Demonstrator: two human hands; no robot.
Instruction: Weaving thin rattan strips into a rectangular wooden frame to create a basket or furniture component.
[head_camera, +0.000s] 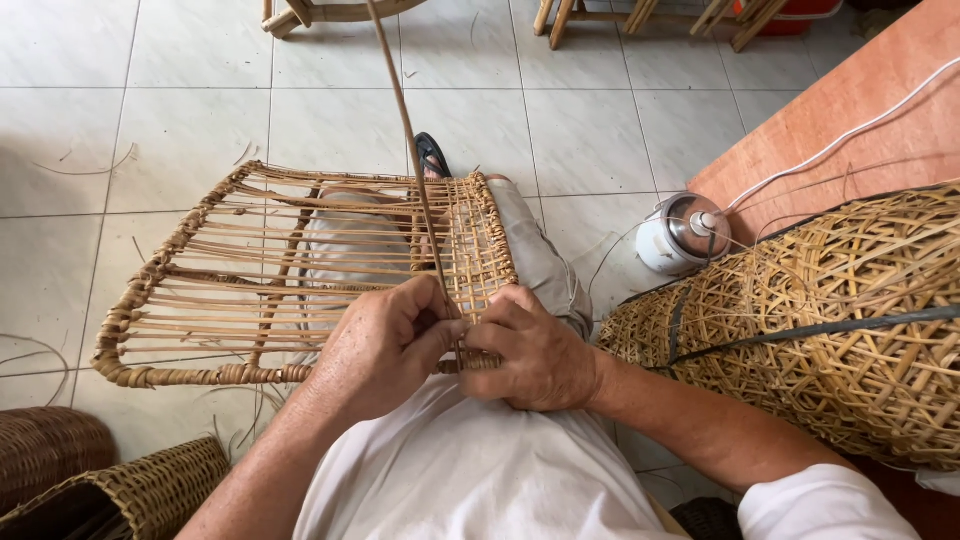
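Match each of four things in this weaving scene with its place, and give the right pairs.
1 rattan frame
2 long cane strand
3 white round appliance
4 open-weave basket

A on the tiled floor by the wooden board
B across the person's lap
C at the far right
D rising from between left hand and right hand

Pairs: 1-B, 2-D, 3-A, 4-C

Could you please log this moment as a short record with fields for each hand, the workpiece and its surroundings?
Left hand: left hand pinches a thin tan rattan strand at the frame's near edge
Right hand: right hand grips the woven near edge beside it
Workpiece: flat rectangular rattan frame, partly woven at its right end, resting on the person's lap
Right side: large open-weave rattan basket; small white round appliance with metal lid
Lower left: finely woven wicker piece
Floor: pale tiles
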